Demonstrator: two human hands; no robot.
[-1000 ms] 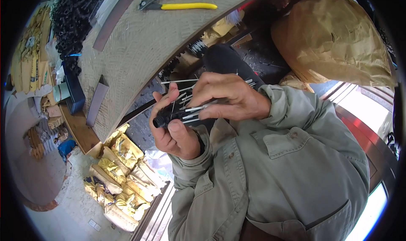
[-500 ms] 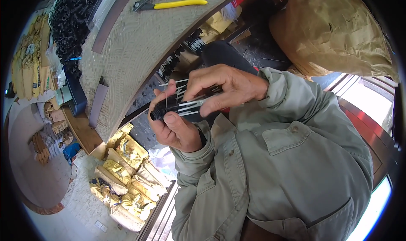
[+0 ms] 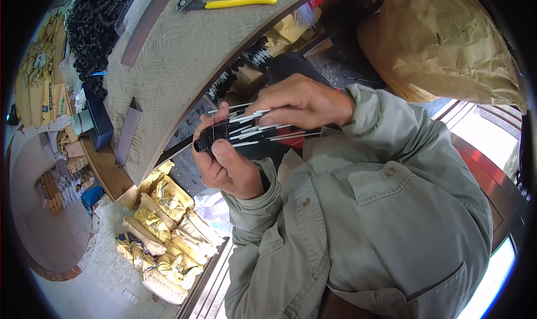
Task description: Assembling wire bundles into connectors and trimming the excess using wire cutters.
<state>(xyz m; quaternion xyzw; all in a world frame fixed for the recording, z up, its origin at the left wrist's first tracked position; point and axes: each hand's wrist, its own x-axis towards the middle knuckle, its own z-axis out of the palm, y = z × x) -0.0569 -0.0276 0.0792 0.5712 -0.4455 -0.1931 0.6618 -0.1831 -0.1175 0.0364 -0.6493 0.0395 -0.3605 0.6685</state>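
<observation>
Both hands closed on a small black part bristling with thin white-tipped pins, held at chest height.

Left hand clenched around the black part, thumb pressed along its side; right hand pinching the fan of pins from above, fingertips tight on the strands. Since a second ago, bundle raised slightly and tilted nearer the camera, right-hand fingers shifted further along the pins toward their free ends, grip on both sides unbroken. Suggests work on the pins continuing, not finished. Behind, yellow-handled pliers lying untouched on the woven-topped table, well apart from the hands; heap of black parts at its far left edge; brown paper sack to the right.
</observation>
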